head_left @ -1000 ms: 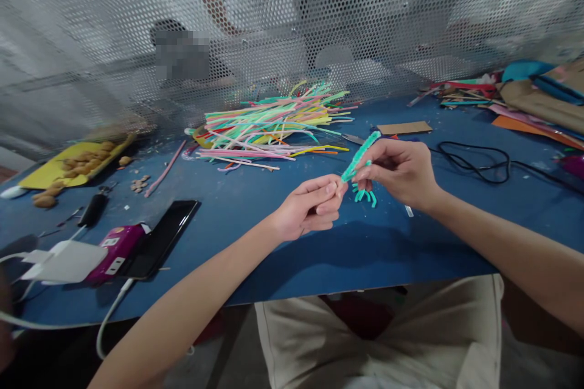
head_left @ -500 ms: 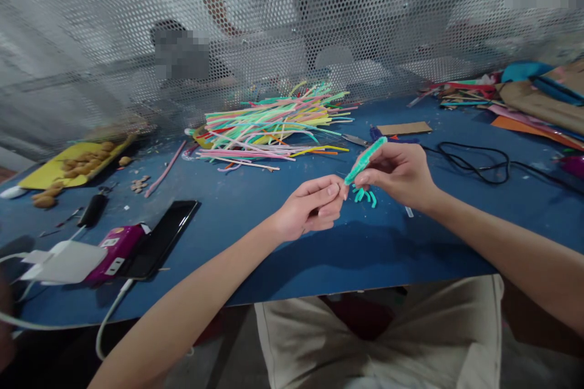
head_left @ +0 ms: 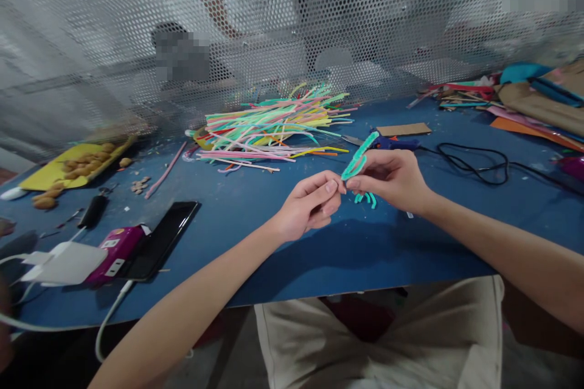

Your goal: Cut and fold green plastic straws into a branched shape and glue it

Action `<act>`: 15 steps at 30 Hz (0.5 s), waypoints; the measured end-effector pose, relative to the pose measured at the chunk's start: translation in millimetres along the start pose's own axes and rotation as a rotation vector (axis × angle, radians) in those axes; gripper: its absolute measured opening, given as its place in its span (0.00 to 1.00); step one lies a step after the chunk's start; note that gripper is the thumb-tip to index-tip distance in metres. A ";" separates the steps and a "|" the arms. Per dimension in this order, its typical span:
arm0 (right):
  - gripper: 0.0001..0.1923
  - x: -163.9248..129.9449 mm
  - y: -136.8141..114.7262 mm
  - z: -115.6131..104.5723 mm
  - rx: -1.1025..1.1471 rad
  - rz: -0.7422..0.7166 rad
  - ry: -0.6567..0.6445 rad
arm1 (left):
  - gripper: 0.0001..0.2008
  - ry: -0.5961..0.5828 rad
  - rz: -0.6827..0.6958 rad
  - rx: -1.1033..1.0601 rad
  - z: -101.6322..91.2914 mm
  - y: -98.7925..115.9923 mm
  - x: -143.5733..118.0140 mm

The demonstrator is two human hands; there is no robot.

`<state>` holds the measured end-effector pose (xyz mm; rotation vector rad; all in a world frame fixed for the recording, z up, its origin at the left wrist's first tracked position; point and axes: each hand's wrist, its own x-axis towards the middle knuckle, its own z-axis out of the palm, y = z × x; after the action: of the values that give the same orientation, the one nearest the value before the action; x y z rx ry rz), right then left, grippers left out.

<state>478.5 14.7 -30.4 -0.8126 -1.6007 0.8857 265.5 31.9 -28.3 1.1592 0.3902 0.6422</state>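
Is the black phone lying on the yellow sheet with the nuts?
No, the black phone lies on the blue table beside a pink device, apart from the yellow sheet.

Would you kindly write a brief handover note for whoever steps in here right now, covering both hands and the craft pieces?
Left hand: fingertips pinched at the lower end of the teal pipe cleaner.
Right hand: grips the same pipe cleaner at its lower part; its free end points up and away.
On the blue table: a small teal bent piece below the hands, and the pile of coloured pipe cleaners behind.
Done: one bent teal piece lies finished-looking.
Left: the held pipe cleaner is only partly shaped.
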 end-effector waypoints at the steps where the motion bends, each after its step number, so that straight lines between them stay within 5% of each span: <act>1: 0.15 -0.1 -0.4 0.3 0.004 0.002 0.002 | 0.12 0.004 0.010 0.006 0.0 -0.3 0.0; 15: 0.13 1.1 -0.3 3.6 -0.015 0.045 0.014 | 0.13 0.085 0.166 0.156 -6.4 -6.9 4.4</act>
<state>474.7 15.0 -30.1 -0.8668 -1.5839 0.8996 266.9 37.7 -36.9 1.3251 0.4246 0.8188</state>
